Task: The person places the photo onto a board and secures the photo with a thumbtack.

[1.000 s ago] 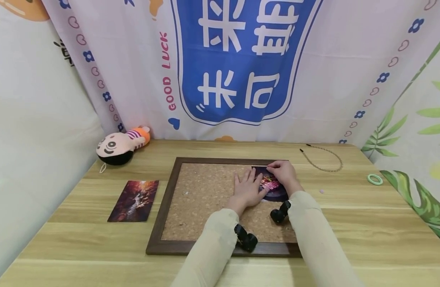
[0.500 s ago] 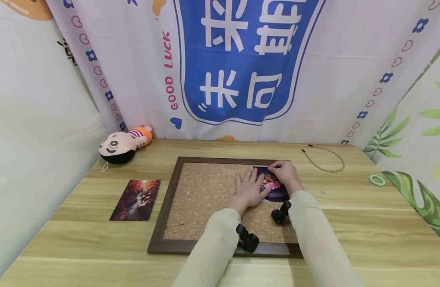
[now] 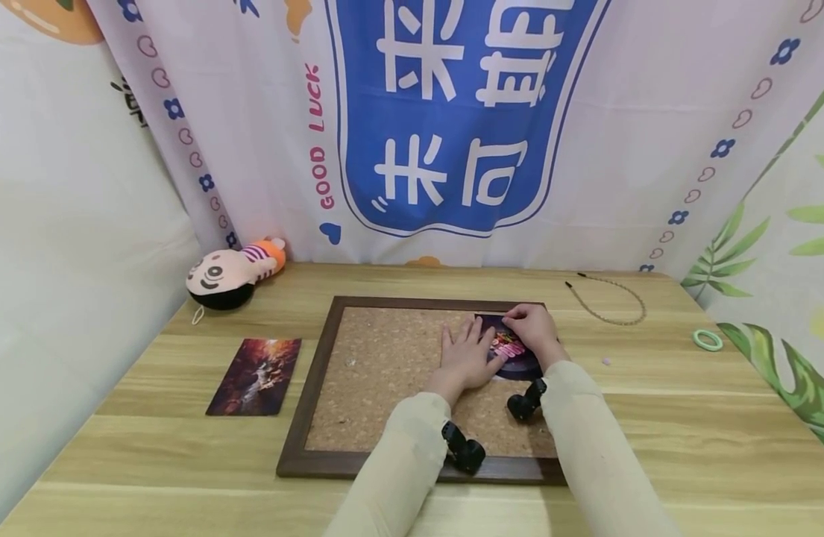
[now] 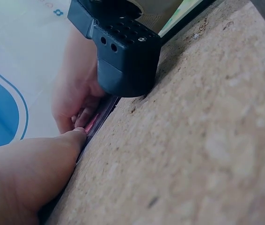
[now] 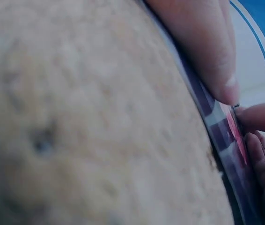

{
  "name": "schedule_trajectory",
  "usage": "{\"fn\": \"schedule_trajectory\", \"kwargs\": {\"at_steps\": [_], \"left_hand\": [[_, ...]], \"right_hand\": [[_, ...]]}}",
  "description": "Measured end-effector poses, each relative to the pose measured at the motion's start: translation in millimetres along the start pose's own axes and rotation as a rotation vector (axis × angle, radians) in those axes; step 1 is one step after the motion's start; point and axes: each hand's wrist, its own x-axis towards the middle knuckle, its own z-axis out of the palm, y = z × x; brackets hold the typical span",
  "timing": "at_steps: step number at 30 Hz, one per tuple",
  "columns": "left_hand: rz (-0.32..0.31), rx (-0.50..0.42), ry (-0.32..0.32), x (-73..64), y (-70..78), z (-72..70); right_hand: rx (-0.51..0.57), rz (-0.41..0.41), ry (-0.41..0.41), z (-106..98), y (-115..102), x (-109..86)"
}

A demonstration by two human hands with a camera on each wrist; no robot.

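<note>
A dark picture card [image 3: 519,365] with a bright pink design lies on the upper right of a wood-framed cork board [image 3: 385,380]. My left hand [image 3: 467,358] rests flat over the card's left side, fingers spread. At the card's top edge my right hand [image 3: 534,330] pinches something small and pin-like, mostly hidden by the fingertips. In the left wrist view the left thumb presses the card's edge, close to the curled fingers of the right hand [image 4: 76,98]. The right wrist view has the left thumb [image 5: 212,51] on the card, right beside the pinching right fingers [image 5: 259,117].
Left of the board lies a second picture card [image 3: 256,377] with a red and orange scene. A plush doll [image 3: 227,276] is at the back left. To the right are a thin braided band [image 3: 606,319], a green ring [image 3: 708,340] and a tiny pink bit [image 3: 606,361].
Both hands keep nearly the same place on the card. The head view has shifted slightly.
</note>
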Motion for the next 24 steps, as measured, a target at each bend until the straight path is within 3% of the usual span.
{"fn": "schedule_trajectory", "kwargs": {"at_steps": [24], "left_hand": [[0.006, 0.008, 0.013, 0.0, -0.9, 1.8]], "right_hand": [[-0.007, -0.001, 0.012, 2.3, 2.0, 0.1]]}}
